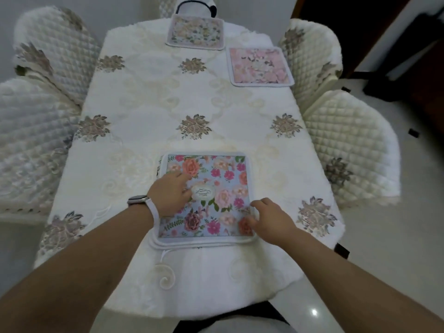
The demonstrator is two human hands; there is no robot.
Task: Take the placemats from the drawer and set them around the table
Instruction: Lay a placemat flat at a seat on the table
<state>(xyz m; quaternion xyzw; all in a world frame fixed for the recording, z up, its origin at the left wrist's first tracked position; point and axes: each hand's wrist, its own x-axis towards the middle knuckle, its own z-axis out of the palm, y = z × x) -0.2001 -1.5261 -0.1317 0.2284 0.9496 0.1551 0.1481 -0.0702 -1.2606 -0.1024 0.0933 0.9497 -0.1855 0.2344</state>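
Observation:
A stack of placemats (216,179) lies at the near end of the table (149,97); the top one is blue with bright flowers. My left hand (171,193) rests flat on the stack's left side. At the stack's right near corner my right hand (269,218) pinches the edge, its fingers curled on the mat. A pink floral placemat (260,66) lies at the far right seat. Another pale floral placemat (195,32) lies at the far end of the table.
The table wears a white embroidered cloth. Quilted cream chairs stand around it: two on the left (50,49) (31,140), two on the right (312,56) (350,145), one at the far end. A dark doorway opens at the back right.

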